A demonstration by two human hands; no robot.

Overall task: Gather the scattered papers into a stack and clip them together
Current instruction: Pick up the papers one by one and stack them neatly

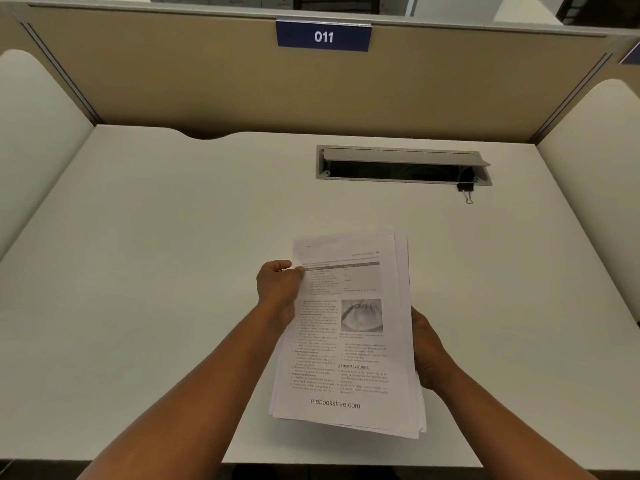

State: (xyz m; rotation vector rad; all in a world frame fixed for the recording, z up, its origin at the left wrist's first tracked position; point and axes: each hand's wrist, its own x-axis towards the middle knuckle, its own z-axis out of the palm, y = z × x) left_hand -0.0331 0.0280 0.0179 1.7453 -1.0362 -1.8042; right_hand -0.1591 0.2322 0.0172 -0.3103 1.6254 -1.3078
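A loose stack of printed papers point(349, 334) is held above the white desk point(156, 271), its sheets slightly fanned at the right and bottom edges. The top page shows text and an eye photo. My left hand point(278, 292) grips the stack's left edge near the top, thumb on the page. My right hand point(429, 351) holds the right edge lower down, mostly hidden behind the sheets. A black binder clip point(465, 190) lies on the desk at the far right, apart from both hands.
An open cable hatch point(403, 166) is set into the desk just behind the clip. Beige cubicle partitions with a blue "011" sign point(323, 36) close the back, and white side panels point(588, 161) stand on both sides.
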